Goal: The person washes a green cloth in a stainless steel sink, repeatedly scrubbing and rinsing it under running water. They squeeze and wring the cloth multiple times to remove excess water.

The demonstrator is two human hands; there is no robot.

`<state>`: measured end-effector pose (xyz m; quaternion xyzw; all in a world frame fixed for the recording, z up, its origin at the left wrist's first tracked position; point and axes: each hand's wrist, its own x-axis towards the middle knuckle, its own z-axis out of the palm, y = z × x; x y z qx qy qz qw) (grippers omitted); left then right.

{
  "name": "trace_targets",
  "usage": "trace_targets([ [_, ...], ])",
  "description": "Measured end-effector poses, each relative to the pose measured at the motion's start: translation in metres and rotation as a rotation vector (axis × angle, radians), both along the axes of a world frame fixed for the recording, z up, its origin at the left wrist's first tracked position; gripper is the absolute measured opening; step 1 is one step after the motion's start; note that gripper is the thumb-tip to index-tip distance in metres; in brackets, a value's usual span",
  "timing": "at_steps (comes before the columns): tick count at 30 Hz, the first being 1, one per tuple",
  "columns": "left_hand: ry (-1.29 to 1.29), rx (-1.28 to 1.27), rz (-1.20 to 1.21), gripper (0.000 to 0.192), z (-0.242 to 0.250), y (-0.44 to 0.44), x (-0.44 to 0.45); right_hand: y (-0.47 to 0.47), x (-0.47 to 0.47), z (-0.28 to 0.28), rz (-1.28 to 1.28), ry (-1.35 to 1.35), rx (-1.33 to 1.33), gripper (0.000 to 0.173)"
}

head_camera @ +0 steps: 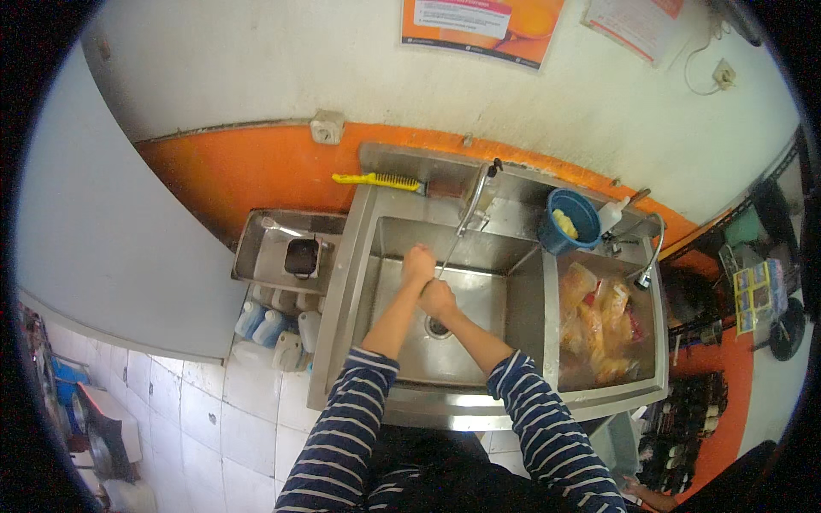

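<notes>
My left hand (419, 264) is over the left basin of a stainless steel sink (392, 308), its fingers curled. My right hand (439, 299) meets it at the left wrist; the fingers there are partly hidden. A thin stream of water (451, 255) falls from the metal tap (473, 199) onto or just beside my hands. Nothing held shows in either hand. Beneath them is the round drain (439, 327). In the right basin, several bagged food items (600, 327) lie in cloudy water.
A blue bucket (555, 234) with a yellowish item stands on the sink's back ledge, near a yellow-handled wire brush (391, 181). Left are a metal tray (256, 256) and several plastic jugs (272, 327). Another tap (660, 237) overhangs the right basin. Another person's hand (644, 495) appears lower right.
</notes>
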<state>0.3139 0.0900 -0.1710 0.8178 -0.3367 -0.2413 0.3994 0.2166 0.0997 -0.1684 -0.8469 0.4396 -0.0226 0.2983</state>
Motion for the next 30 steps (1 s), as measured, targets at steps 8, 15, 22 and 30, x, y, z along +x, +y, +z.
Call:
trace_targets([
  [8, 0.868, -0.107, 0.014, 0.073, -0.020, 0.030, 0.009, -0.064, 0.007, -0.028, -0.540, -0.643, 1.004, 0.028],
  [15, 1.120, -0.077, -0.145, 0.074, -0.035, 0.051, -0.010, -0.095, 0.050, -0.041, -0.856, -1.415, 1.591, 0.024],
  [22, 1.242, -0.263, 0.050, 0.057, -0.017, 0.029, -0.023, -0.055, 0.003, -0.022, -0.527, -1.375, 1.975, 0.022],
  [30, 1.206, -0.102, -0.274, 0.026, -0.002, 0.007, -0.003, 0.006, -0.037, 0.010, -0.460, -1.005, 1.340, 0.037],
])
